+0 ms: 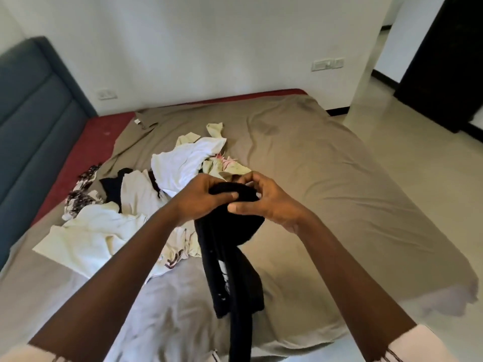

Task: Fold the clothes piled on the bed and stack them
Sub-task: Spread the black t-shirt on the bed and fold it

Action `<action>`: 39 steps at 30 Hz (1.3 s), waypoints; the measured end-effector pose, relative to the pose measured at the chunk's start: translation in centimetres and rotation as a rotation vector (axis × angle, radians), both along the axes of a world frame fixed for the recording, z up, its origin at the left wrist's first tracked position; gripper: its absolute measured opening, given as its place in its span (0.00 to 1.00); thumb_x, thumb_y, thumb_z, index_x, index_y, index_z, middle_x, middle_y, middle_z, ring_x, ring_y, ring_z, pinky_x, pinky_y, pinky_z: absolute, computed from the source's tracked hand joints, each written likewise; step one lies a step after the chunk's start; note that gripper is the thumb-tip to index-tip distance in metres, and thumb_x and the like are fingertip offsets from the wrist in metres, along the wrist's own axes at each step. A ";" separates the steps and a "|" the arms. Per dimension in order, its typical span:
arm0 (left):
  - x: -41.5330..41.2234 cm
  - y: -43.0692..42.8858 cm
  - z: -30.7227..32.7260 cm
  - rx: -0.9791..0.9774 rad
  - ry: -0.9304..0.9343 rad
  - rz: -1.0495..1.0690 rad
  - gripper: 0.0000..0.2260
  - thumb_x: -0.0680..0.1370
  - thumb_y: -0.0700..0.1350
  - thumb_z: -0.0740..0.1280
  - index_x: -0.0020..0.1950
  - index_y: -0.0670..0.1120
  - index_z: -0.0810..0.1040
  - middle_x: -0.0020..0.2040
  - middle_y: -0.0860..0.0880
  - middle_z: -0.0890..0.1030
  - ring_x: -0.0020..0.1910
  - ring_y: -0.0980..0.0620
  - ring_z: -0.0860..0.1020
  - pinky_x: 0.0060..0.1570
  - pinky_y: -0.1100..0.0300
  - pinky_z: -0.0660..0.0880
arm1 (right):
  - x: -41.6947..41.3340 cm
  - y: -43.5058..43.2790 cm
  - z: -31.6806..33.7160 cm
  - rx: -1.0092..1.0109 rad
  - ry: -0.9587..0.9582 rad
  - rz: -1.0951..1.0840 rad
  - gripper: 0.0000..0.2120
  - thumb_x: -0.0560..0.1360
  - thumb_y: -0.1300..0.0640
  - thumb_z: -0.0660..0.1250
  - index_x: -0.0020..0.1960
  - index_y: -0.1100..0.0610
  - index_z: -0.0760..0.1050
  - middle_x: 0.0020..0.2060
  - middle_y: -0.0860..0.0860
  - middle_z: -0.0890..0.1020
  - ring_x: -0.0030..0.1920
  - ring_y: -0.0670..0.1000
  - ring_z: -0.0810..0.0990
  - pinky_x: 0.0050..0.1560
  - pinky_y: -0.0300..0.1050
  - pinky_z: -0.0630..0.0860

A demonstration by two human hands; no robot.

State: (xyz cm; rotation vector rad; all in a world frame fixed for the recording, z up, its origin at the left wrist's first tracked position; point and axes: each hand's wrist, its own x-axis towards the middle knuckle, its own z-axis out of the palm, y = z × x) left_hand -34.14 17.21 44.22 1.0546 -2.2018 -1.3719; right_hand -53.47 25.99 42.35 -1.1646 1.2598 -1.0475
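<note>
Left hand: the left hand is gripping the bunched top of a black fabric garment with a small white print, thumb lying across the cloth, fingers curling behind it
Right hand: the right hand is clutching the same bunched top from the other side, thumb pressing on the front, fingers curling over the upper edge; the two hands are almost touching
Garment position: it is being held above the bed, hanging down in a twisted strip toward the near edge, one narrow part running out of the bottom of the view
Bed: a wide bed under a wrinkled taupe cotton sheet is filling the middle; a dark red mattress is showing along the sheet's left and far edges
Pile: a loose pile of unfolded clothes is lying on the sheet left of the hands, with a crumpled white top, a cream shirt spreading nearest the left, a black-and-white patterned piece at the mattress edge and a pale green floral cloth just behind the hands
Surroundings: a padded blue-grey headboard is standing at the left, and glossy beige floor tiles are showing at the right
</note>
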 end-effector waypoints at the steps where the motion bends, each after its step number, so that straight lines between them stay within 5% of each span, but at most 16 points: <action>1: 0.7 -0.2 0.3 -0.032 0.011 0.056 0.03 0.79 0.47 0.74 0.48 0.49 0.87 0.41 0.46 0.86 0.40 0.53 0.83 0.42 0.56 0.77 | 0.3 0.1 -0.8 0.040 -0.010 0.038 0.30 0.66 0.57 0.84 0.64 0.54 0.75 0.60 0.55 0.82 0.59 0.51 0.83 0.62 0.55 0.81; 5: 2.3 -0.4 1.8 -0.013 0.164 0.195 0.09 0.83 0.44 0.69 0.44 0.49 0.85 0.39 0.51 0.84 0.40 0.54 0.82 0.40 0.62 0.76 | 3.8 0.6 -4.7 0.175 0.067 0.170 0.20 0.73 0.66 0.78 0.63 0.62 0.79 0.54 0.55 0.86 0.53 0.49 0.86 0.57 0.46 0.83; 7: 3.6 -0.8 2.4 -0.047 0.163 0.245 0.11 0.83 0.44 0.69 0.40 0.50 0.83 0.36 0.51 0.81 0.37 0.53 0.80 0.38 0.59 0.74 | 6.0 0.3 -6.2 0.170 0.008 0.053 0.11 0.77 0.66 0.73 0.58 0.67 0.81 0.49 0.57 0.87 0.44 0.46 0.85 0.46 0.38 0.80; 10: 6.1 -1.5 2.2 -0.113 0.101 0.358 0.11 0.82 0.50 0.68 0.42 0.47 0.82 0.38 0.43 0.82 0.40 0.42 0.82 0.41 0.44 0.77 | 7.9 -0.7 -6.5 0.131 -0.174 -0.243 0.08 0.77 0.70 0.70 0.53 0.64 0.83 0.45 0.58 0.86 0.41 0.48 0.85 0.45 0.40 0.77; 13: 8.8 -1.7 1.4 -0.226 -0.023 0.455 0.15 0.77 0.56 0.66 0.43 0.43 0.79 0.40 0.40 0.81 0.40 0.45 0.81 0.45 0.45 0.77 | 8.9 -1.6 -4.9 0.054 -0.280 -0.358 0.09 0.79 0.68 0.67 0.50 0.58 0.83 0.41 0.54 0.86 0.39 0.50 0.86 0.41 0.37 0.79; 15: 10.4 -1.4 0.8 -0.248 -0.059 0.453 0.15 0.75 0.59 0.67 0.44 0.48 0.81 0.38 0.47 0.82 0.41 0.51 0.81 0.47 0.48 0.76 | 9.5 -2.3 -3.7 -0.019 -0.243 -0.386 0.07 0.82 0.63 0.67 0.48 0.58 0.83 0.41 0.53 0.87 0.40 0.51 0.87 0.40 0.36 0.79; 18: 12.0 -0.4 0.1 -0.186 -0.221 0.289 0.24 0.68 0.72 0.72 0.57 0.60 0.82 0.50 0.60 0.85 0.50 0.59 0.83 0.51 0.56 0.78 | 10.6 -3.4 -2.3 -0.100 -0.194 -0.385 0.13 0.84 0.56 0.65 0.44 0.60 0.82 0.40 0.55 0.87 0.41 0.52 0.87 0.42 0.40 0.80; 22: 12.2 -0.3 -1.6 -0.343 -0.590 0.126 0.11 0.74 0.60 0.75 0.47 0.54 0.84 0.40 0.56 0.83 0.44 0.53 0.82 0.45 0.52 0.79 | 12.6 -4.5 -1.7 -0.038 -0.376 -0.265 0.12 0.84 0.55 0.65 0.45 0.59 0.81 0.43 0.56 0.87 0.43 0.54 0.86 0.49 0.48 0.82; 24: 12.9 -0.2 -1.4 -0.277 -0.428 0.168 0.07 0.77 0.55 0.73 0.46 0.53 0.84 0.39 0.54 0.84 0.42 0.52 0.83 0.48 0.45 0.80 | 14.2 -4.4 -2.8 0.004 -0.381 -0.178 0.03 0.80 0.61 0.68 0.52 0.58 0.81 0.50 0.56 0.86 0.49 0.52 0.85 0.51 0.44 0.80; 28: 14.1 0.2 1.6 -0.181 -0.103 0.293 0.13 0.78 0.54 0.69 0.51 0.45 0.83 0.44 0.41 0.85 0.45 0.40 0.83 0.48 0.41 0.79 | 16.9 -3.3 -7.6 0.082 -0.250 0.202 0.25 0.72 0.61 0.76 0.68 0.57 0.76 0.60 0.51 0.85 0.62 0.51 0.83 0.63 0.48 0.79; 31: 15.2 0.5 3.4 -0.129 0.013 0.304 0.11 0.84 0.49 0.67 0.54 0.41 0.81 0.47 0.40 0.84 0.44 0.45 0.83 0.47 0.49 0.79 | 18.9 -3.1 -9.3 0.092 -0.127 0.205 0.18 0.75 0.62 0.77 0.63 0.58 0.81 0.56 0.52 0.87 0.59 0.52 0.85 0.61 0.49 0.80; 34: 17.0 1.4 3.9 -0.071 0.113 0.446 0.07 0.86 0.49 0.63 0.54 0.53 0.81 0.48 0.54 0.84 0.47 0.62 0.83 0.52 0.60 0.78 | 19.1 -3.5 -8.7 0.097 -0.287 -0.015 0.09 0.77 0.66 0.73 0.55 0.57 0.83 0.48 0.52 0.88 0.50 0.51 0.87 0.53 0.48 0.82; 37: 19.6 2.2 3.2 -0.057 0.164 0.537 0.07 0.82 0.56 0.69 0.57 0.55 0.81 0.50 0.55 0.86 0.51 0.57 0.84 0.53 0.57 0.79 | 18.4 -3.9 -7.5 0.014 -0.330 -0.024 0.05 0.77 0.67 0.72 0.49 0.59 0.83 0.43 0.53 0.87 0.44 0.48 0.86 0.46 0.43 0.81; 39: 20.6 2.9 2.0 -0.058 0.008 0.436 0.20 0.72 0.60 0.78 0.60 0.55 0.79 0.52 0.54 0.86 0.52 0.56 0.85 0.53 0.58 0.81 | 18.4 -3.9 -6.7 -0.050 -0.307 0.023 0.05 0.76 0.67 0.74 0.51 0.60 0.84 0.46 0.57 0.87 0.47 0.52 0.86 0.49 0.45 0.83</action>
